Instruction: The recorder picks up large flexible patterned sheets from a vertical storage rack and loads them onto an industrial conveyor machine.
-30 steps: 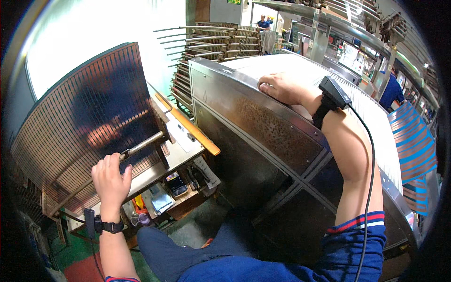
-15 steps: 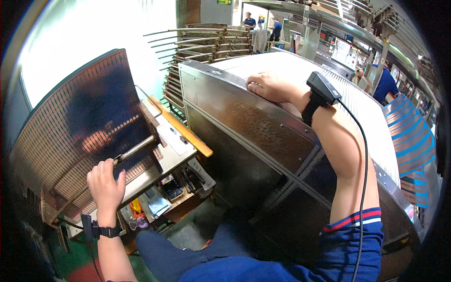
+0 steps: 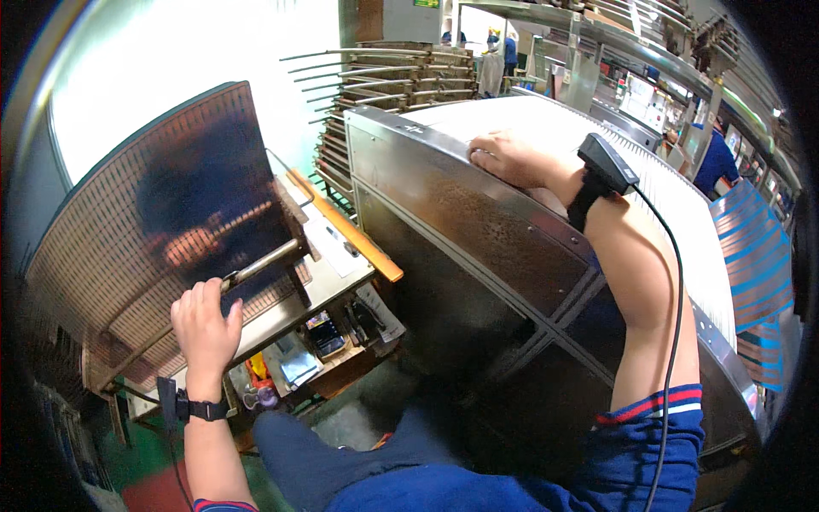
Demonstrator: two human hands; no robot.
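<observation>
A large thin panel (image 3: 102,213) with a fine copper-coloured grid and a glossy, mirror-like surface stands tilted at the left. Across its lower front runs a metal bar (image 3: 269,260), and my left hand (image 3: 207,328) is closed round that bar, thumb apart from the fingers. My right hand (image 3: 512,160) lies on the top edge of a big metal-sided machine (image 3: 469,205), its fingers curled at the rim. Palm and fingertips of this hand are partly hidden. Each wrist wears a strapped black device with a cable.
Below the panel, a small table (image 3: 333,292) holds papers, with a cluttered shelf (image 3: 324,333) underneath. A yellow strip (image 3: 350,230) edges it. Stacked metal racks (image 3: 409,77) stand behind. Blue-striped copper sheets (image 3: 751,256) hang at the right; people (image 3: 718,162) are farther off.
The whole view has shifted slightly, so everything sits a little farther right in the picture. Both hands stay on the bar and the machine's edge.
</observation>
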